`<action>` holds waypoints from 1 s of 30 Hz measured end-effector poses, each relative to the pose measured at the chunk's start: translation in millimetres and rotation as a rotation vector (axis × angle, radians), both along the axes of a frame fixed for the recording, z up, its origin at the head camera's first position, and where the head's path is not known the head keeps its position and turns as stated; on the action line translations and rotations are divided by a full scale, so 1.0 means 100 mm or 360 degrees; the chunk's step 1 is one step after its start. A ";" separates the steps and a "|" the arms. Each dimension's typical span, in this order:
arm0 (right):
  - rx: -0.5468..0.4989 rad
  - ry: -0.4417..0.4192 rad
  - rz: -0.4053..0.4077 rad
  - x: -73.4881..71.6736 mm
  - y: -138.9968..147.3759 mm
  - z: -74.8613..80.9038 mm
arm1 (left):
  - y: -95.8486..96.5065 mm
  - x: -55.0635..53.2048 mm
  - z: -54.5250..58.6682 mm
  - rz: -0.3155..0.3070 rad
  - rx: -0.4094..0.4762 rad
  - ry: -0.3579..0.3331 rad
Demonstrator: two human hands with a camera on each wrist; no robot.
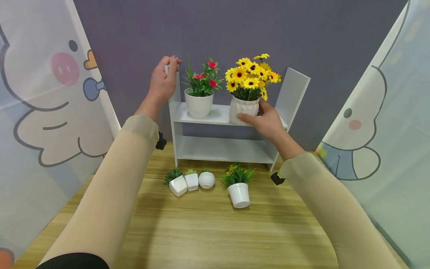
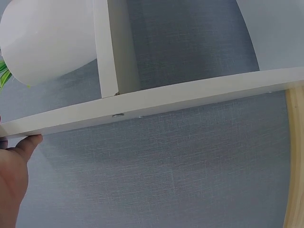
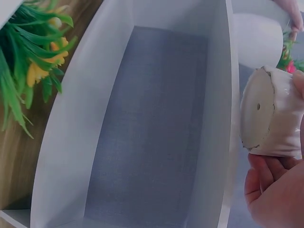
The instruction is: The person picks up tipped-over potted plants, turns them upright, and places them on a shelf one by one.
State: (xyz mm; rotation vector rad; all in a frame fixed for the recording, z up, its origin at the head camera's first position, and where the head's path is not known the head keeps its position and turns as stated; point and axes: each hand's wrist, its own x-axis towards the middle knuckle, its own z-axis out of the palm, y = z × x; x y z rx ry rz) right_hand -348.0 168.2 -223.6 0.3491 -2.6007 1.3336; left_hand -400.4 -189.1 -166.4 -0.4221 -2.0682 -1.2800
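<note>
My right hand (image 1: 268, 121) grips a white ribbed pot (image 1: 242, 110) of yellow artificial daisies (image 1: 248, 76), thumb in front and fingers behind. The pot is at the front of the upper shelf board (image 1: 220, 115); the right wrist view shows its underside (image 3: 258, 107), with a small hole. My left hand (image 1: 164, 78) holds the top of the white shelf's left side panel (image 1: 174, 97); in the left wrist view its thumb (image 2: 31, 143) presses the panel edge. Between the hands, a white pot (image 1: 199, 104) with pink flowers stands on the upper board.
On the wooden table (image 1: 215, 235) before the shelf lie several small plants: a white pot (image 1: 239, 196) with yellow flowers, and three small white succulent pots (image 1: 192, 182). The lower board (image 1: 225, 148) is beneath. Cartoon-printed sheets (image 1: 356, 123) flank both sides.
</note>
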 end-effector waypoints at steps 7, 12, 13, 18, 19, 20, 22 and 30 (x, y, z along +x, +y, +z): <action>0.0033 -0.0042 -0.0012 -0.15 -0.04 0.04 | 0.00 0.01 0.00 -0.0005 0.0011 -0.0016; 0.0104 -0.0031 -0.0026 -0.24 -0.07 0.04 | 0.01 0.01 0.01 -0.0002 0.0016 -0.0008; 0.0120 -0.0024 -0.0026 -0.26 -0.07 0.04 | 0.01 0.01 0.00 -0.0003 0.0016 -0.0007; 0.0187 -0.0013 -0.0032 -0.34 -0.11 0.02 | 0.02 0.00 -0.01 -0.0009 0.0018 -0.0001; 0.0192 -0.0015 -0.0037 -0.35 -0.11 0.01 | 0.02 0.00 -0.01 -0.0010 0.0020 -0.0003; 0.0192 -0.0019 -0.0042 -0.36 -0.12 0.01 | 0.03 0.00 -0.01 -0.0010 0.0021 -0.0006; 0.0178 -0.0026 -0.0052 -0.38 -0.14 0.00 | 0.03 0.00 -0.01 -0.0015 0.0027 -0.0010; 0.0071 -0.0086 -0.0033 -0.42 -0.21 -0.02 | 0.01 0.01 0.00 -0.0029 0.0067 -0.0001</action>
